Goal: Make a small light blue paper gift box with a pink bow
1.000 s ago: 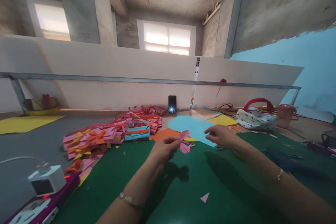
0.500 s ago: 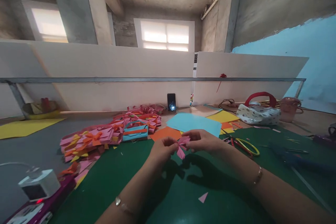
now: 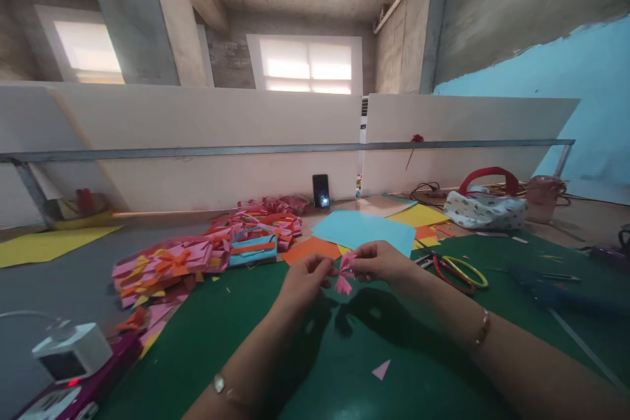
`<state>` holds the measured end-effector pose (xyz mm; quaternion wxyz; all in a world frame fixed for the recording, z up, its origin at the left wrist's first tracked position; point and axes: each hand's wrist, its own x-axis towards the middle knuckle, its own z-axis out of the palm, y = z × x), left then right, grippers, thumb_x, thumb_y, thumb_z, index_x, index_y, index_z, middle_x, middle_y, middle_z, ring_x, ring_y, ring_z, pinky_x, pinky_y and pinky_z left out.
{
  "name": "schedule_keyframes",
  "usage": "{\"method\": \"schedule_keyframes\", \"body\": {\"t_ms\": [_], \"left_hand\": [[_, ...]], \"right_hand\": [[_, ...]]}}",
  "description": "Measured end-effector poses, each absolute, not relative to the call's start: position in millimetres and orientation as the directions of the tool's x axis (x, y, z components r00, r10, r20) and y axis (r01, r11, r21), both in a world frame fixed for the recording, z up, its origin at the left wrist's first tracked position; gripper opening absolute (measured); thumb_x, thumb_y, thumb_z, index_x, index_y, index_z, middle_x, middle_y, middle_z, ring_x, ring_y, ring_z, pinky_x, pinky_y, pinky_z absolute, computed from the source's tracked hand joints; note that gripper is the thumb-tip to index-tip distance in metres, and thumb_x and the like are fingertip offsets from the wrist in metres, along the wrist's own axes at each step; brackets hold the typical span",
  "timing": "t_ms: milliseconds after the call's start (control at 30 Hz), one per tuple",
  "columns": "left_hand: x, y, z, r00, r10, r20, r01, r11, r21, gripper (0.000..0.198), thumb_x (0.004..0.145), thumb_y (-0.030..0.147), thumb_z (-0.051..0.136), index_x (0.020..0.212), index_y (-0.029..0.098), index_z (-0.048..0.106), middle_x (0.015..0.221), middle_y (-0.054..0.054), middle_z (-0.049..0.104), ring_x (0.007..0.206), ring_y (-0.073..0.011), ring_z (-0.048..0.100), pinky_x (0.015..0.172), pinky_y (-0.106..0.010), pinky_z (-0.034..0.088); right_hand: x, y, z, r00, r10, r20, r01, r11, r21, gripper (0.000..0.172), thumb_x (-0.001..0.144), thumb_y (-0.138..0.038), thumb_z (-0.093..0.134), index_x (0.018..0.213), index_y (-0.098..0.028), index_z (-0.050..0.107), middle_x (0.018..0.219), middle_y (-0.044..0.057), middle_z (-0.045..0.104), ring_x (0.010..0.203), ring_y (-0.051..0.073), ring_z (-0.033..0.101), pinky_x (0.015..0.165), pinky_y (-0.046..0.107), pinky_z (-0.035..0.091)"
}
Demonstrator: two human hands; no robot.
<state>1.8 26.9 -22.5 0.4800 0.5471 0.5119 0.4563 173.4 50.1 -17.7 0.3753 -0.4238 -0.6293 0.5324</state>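
Note:
A small pink paper bow point(image 3: 344, 283) with pleated, spread ends is held up above the green mat point(image 3: 315, 357). My right hand point(image 3: 381, 262) pinches its right side between thumb and fingers. From the left, my left hand point(image 3: 308, 275) has its thumb and fingertips closed at the bow's left edge. How much of the paper lies between those left fingertips is hidden. Below the hands, a pink paper triangle point(image 3: 380, 369) lies on the mat.
Scissors point(image 3: 460, 274) lie right of my right hand. Behind are blue paper point(image 3: 364, 228), orange paper point(image 3: 310, 249) and a phone point(image 3: 321, 191). Pink and orange paper pieces point(image 3: 172, 262) pile up at left, near a white charger point(image 3: 73, 351). A cloth bag point(image 3: 485, 212) stands at back right.
The pink bow has turned in my fingers, and its lower end now looks wider and more fanned. My left fingertips have shifted slightly on it; the view has tilted a little.

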Motion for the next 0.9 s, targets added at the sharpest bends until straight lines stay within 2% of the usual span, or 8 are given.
{"method": "schedule_keyframes", "body": {"t_ms": [133,267,433,600,733,900], "left_hand": [[6,20,-13,0.144,0.988,0.062,0.218,-0.093,0.971,0.034,0.066,0.042,0.06,0.087,0.015,0.059,0.08,-0.006,0.065,0.063,-0.015,0.058,0.05,-0.023,0.042],[8,19,-17,0.229,0.97,0.082,0.25,-0.14,0.958,0.039,0.056,0.024,0.068,0.093,0.014,0.058,0.077,-0.006,0.066,0.066,-0.0175,0.061,0.056,-0.026,0.044],[5,26,-28,0.317,0.946,0.063,0.066,-0.088,0.994,0.024,0.06,0.021,0.066,0.081,0.012,0.06,0.063,-0.005,0.065,0.056,-0.013,0.057,0.05,-0.022,0.038],[2,27,-28,0.243,0.97,-0.013,0.045,0.002,0.999,0.028,0.058,0.029,0.07,0.08,0.013,0.063,0.062,-0.004,0.064,0.056,-0.0116,0.056,0.051,-0.021,0.039],[3,27,-29,0.181,0.983,-0.044,-0.02,0.049,0.999,0.024,0.059,0.032,0.069,0.072,0.013,0.063,0.057,-0.001,0.06,0.052,-0.0092,0.051,0.046,-0.019,0.034],[2,28,-30,0.125,0.991,-0.05,-0.097,0.062,0.993,0.023,0.052,0.021,0.071,0.072,0.013,0.063,0.064,-0.004,0.063,0.049,-0.0077,0.049,0.044,-0.019,0.033]], "right_hand": [[172,50,-20,-0.344,0.938,0.029,0.124,0.076,-0.989,0.014,0.064,-0.025,0.066,0.065,-0.012,0.061,0.053,-0.001,0.058,0.046,0.006,0.046,0.045,0.02,0.033],[170,47,-22,-0.335,0.94,0.07,0.089,0.106,-0.99,0.016,0.064,-0.027,0.067,0.069,-0.013,0.063,0.054,-0.002,0.057,0.046,0.006,0.045,0.046,0.02,0.032],[172,49,-21,-0.379,0.923,0.069,0.108,0.118,-0.987,0.023,0.058,-0.026,0.072,0.076,-0.012,0.065,0.058,-0.002,0.059,0.05,0.007,0.047,0.049,0.021,0.034],[173,49,-18,-0.427,0.9,0.092,0.102,0.149,-0.984,0.033,0.056,-0.029,0.075,0.083,-0.012,0.066,0.066,0.0,0.062,0.059,0.009,0.052,0.056,0.023,0.039],[174,50,-19,-0.422,0.901,0.103,0.093,0.156,-0.983,0.033,0.057,-0.03,0.076,0.082,-0.012,0.065,0.064,-0.001,0.059,0.055,0.008,0.049,0.053,0.022,0.037],[176,52,-19,-0.375,0.925,0.055,0.023,0.068,-0.997,0.03,0.062,-0.033,0.073,0.081,-0.013,0.063,0.062,-0.001,0.058,0.052,0.007,0.048,0.051,0.021,0.037]]}}
